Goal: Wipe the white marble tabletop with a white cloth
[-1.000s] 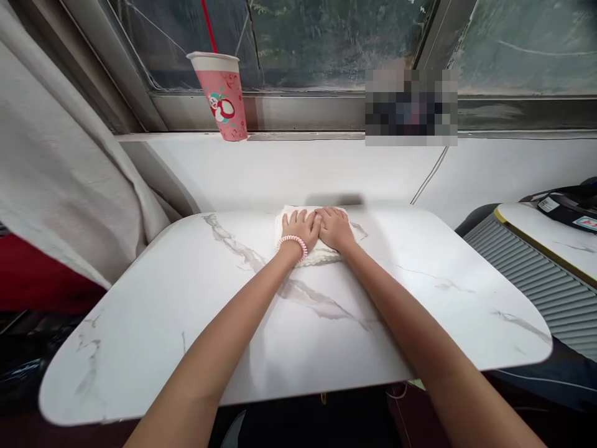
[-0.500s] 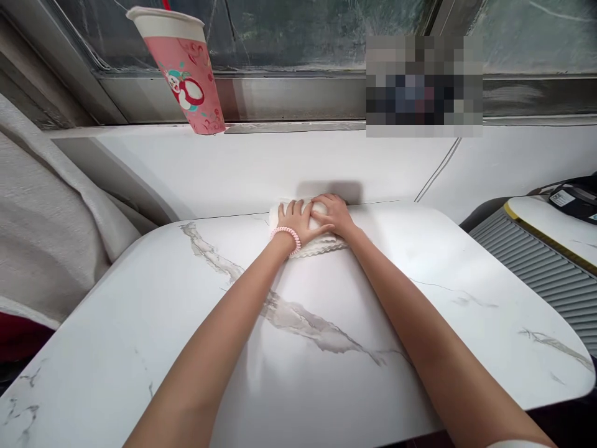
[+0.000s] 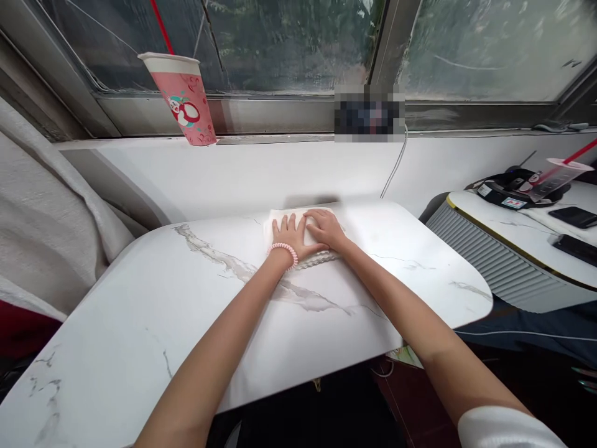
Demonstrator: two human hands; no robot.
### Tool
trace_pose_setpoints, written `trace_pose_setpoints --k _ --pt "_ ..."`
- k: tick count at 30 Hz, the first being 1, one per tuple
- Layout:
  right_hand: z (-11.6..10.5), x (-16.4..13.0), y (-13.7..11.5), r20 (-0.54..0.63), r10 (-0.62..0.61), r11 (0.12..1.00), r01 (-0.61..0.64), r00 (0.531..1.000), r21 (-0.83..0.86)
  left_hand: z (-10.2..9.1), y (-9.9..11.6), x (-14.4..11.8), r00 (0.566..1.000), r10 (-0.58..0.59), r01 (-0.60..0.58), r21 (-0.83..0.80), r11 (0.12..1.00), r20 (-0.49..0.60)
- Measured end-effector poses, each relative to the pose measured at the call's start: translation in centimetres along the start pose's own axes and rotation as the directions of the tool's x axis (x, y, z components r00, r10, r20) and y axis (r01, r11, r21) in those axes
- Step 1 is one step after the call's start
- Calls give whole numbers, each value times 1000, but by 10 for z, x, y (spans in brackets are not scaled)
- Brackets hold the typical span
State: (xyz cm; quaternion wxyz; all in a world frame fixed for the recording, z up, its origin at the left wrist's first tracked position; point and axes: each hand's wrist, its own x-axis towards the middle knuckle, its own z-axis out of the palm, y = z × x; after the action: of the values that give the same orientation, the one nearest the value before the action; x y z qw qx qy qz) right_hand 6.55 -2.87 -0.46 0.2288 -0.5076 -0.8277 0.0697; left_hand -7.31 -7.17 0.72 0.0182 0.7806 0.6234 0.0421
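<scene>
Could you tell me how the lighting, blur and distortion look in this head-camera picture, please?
Head view: soft daylight, faint shadows; wide-angle bend along the marble table edge; pixelated patch on the sill; left hand, right hand and white cloth sharp.

Both hands (image 3: 308, 233) flatter on cloth (image 3: 280, 219)

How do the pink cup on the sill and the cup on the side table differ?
The pink cup is opaque, printed, standing on the window sill. The clear cup on the side table is see-through, with a pink lid. Both hold red straws.
</scene>
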Motion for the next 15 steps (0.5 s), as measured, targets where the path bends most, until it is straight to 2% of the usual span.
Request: trace_pose_setpoints --k 5,9,12,15 --pt "-20 -68 -19 126 55 988 -36 990 -149 -3 33 -52 999 16 -16 -4 1000 42" --pt "-38 -119 -22 206 -20 988 51 978 -148 -7 68 -97 998 2 0 -26 1000 70" --pt "-50 -151 -18 217 -32 986 66 976 -152 -6 92 -124 995 13 -8 -41 999 102" --pt "-59 -178 -12 174 -3 986 31 985 -162 -1 110 -140 992 124 -121 -74 990 40"
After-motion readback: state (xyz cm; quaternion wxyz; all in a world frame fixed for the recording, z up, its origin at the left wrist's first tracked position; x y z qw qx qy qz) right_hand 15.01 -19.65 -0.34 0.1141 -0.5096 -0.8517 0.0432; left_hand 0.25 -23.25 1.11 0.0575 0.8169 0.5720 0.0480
